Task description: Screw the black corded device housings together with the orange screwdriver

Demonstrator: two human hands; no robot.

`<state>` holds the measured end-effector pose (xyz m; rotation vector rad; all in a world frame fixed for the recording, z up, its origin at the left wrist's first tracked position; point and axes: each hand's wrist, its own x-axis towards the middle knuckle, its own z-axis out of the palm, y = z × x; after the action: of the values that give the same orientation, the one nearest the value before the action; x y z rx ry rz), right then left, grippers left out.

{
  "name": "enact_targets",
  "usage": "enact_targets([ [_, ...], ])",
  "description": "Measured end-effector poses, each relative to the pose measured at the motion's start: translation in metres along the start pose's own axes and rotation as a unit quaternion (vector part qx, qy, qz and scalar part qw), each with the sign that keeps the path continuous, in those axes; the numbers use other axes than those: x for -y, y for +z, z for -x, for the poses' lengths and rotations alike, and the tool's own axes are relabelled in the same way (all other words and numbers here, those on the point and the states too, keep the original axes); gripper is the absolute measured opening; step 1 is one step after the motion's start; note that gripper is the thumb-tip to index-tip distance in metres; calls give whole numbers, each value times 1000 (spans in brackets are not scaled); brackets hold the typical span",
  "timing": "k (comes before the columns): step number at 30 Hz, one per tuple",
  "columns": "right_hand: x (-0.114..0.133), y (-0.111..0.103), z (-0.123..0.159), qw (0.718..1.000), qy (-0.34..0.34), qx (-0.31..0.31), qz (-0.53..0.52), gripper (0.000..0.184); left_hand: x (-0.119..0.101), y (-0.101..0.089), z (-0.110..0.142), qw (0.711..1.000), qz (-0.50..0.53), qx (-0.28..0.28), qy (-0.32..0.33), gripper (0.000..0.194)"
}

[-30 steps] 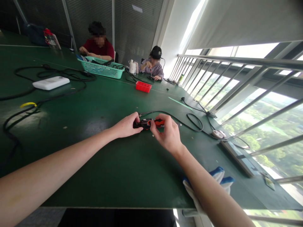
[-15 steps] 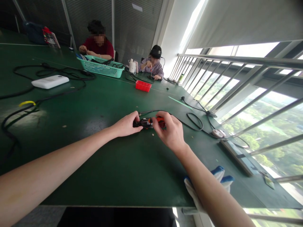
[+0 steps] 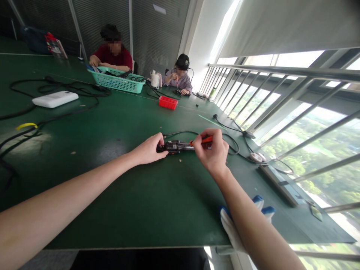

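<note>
My left hand (image 3: 150, 150) pinches the left end of a black, elongated corded device (image 3: 171, 146) lying on the green table. Thin shiny parts run from its right side toward my other hand; I cannot make out what kind of appliance it is. Closed around an orange-handled screwdriver (image 3: 206, 140), my right hand (image 3: 213, 152) is just right of the device. The screwdriver's shaft points left over the device. Whether its tip touches is too small to tell.
A dark cord (image 3: 234, 144) loops behind my right hand. White-and-blue gloves (image 3: 232, 225) lie under my right forearm. Farther back are a red bin (image 3: 168, 102), a teal basket (image 3: 118, 80), a white box (image 3: 55, 99) and two people. A metal railing (image 3: 253, 71) borders the right side.
My right hand has moved right, away from the device's middle, and the screwdriver's shaft now shows. The left hand keeps its hold. The view has shifted slightly.
</note>
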<state>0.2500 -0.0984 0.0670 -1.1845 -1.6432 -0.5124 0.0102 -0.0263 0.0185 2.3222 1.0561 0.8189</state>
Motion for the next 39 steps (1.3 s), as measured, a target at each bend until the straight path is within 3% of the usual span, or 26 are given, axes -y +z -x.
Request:
enact_targets([
  [10,-1,6,0,996,-52,61,38,10,2,3,0,1000,-23,-11,15,30],
  [16,2,5,0,995,-40,87,13,40,1,3,0,999,-34,-14,5,30],
  [18,1,6,0,995,-34,93,10,38,0,3,0,999,-44,-18,7,30],
  [25,-1,7,0,998,54,16,-28,29,-2,3,0,998,-62,-6,-11,31],
  [34,-1,12,2,998,38,52,13,26,0,2,0,999,-45,1,-13,31],
  [39,-1,9,1,998,53,33,11,29,0,2,0,999,-43,1,-4,32],
])
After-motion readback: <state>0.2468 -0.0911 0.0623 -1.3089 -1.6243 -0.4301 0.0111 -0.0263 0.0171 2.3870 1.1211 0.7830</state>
